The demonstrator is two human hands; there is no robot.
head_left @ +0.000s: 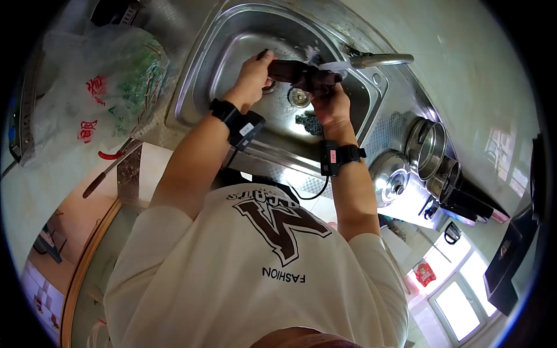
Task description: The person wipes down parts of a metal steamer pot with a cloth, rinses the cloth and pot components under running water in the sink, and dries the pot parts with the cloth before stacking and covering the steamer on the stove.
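Note:
Both my hands are over the steel sink [203, 87], holding a dark brown, soft-looking thing like a wet cloth [287, 71]. My left hand [253, 80] is closed on its left end, with the thumb on top. My right hand [333, 107] grips the bunched right end from below, and its fingers are partly hidden. Water from the faucet [383, 60] runs onto the bunched part and splashes. Below the hands, a dark mesh scourer [310, 123] lies on the sink floor beside a round drain [299, 97].
A clear plastic bag [75, 93] with red print and greens inside lies left of the sink. Near it, a red-handled tool [111, 155] sits at the counter edge. Steel pots [426, 149] and a lid [390, 178] stand to the right.

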